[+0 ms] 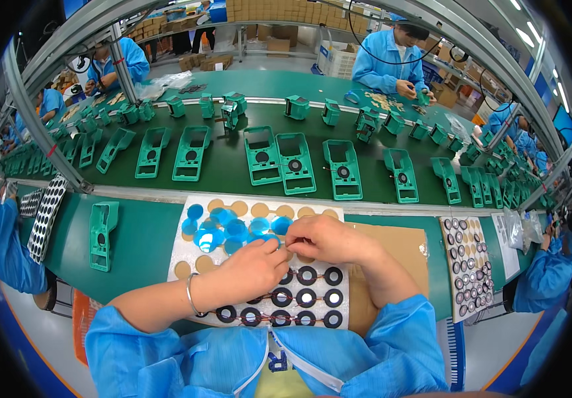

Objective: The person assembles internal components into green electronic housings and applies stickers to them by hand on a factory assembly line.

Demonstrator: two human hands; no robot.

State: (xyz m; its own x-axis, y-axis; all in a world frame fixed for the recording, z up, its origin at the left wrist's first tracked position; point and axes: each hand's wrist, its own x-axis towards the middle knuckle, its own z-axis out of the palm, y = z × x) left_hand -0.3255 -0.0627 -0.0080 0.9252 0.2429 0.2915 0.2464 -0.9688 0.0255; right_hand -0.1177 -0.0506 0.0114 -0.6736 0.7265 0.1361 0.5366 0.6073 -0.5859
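Observation:
My left hand [256,266], with a metal bangle on its wrist, and my right hand [322,239] meet above a white foam tray [178,255]. Both have their fingers pinched together, fingertip to fingertip; whatever lies between them is too small or hidden to name. Just beyond the fingertips, glossy blue round films [235,230] lie loose and overlapping on the tray. Closer to me, black ring-shaped speakers [306,298] with thin red wires sit in rows, partly covered by my left forearm. Tan round spots [260,210] show along the tray's far edge.
Brown cardboard [392,242] lies under the tray's right side. Green plastic housings [296,164] line the dark conveyor [223,179] ahead; one green housing [104,235] rests at my left. A second tray of round parts [466,265] is at right. Co-workers sit across and at both sides.

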